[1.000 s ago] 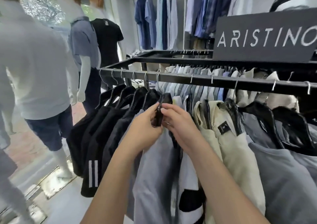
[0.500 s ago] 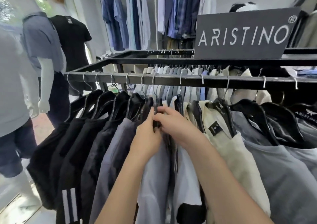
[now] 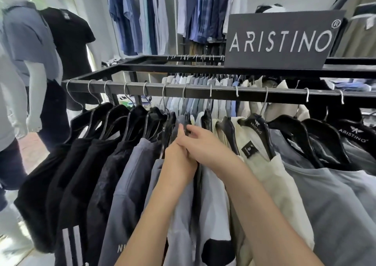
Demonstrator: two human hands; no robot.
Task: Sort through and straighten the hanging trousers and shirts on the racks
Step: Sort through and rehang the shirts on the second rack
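Note:
A black rail [image 3: 223, 93] carries black hangers with shirts: black ones [image 3: 67, 174] at the left, grey-blue ones [image 3: 134, 180] in the middle, a cream one [image 3: 270, 176] and grey ones [image 3: 335, 200] to the right. Both my hands meet at the neck of a pale grey shirt [image 3: 213, 200] in the middle. My left hand [image 3: 179, 159] pinches the black hanger's [image 3: 186, 121] neck with thumb and fingers. My right hand [image 3: 207, 143] lies against it, fingers curled on the same hanger and collar. The fingertips are partly hidden.
A dark ARISTINO sign [image 3: 282, 39] stands on the rack's top frame. A second rail behind holds folded light shirts [image 3: 195, 80]. Blue shirts [image 3: 142, 17] hang on the back wall. Dressed mannequins [image 3: 30, 47] stand at the left by the window.
The view has swung left to right, so the rack sits more central. Both hands have stayed together on the same hanger, which now hangs closer to the neighbouring grey shirt.

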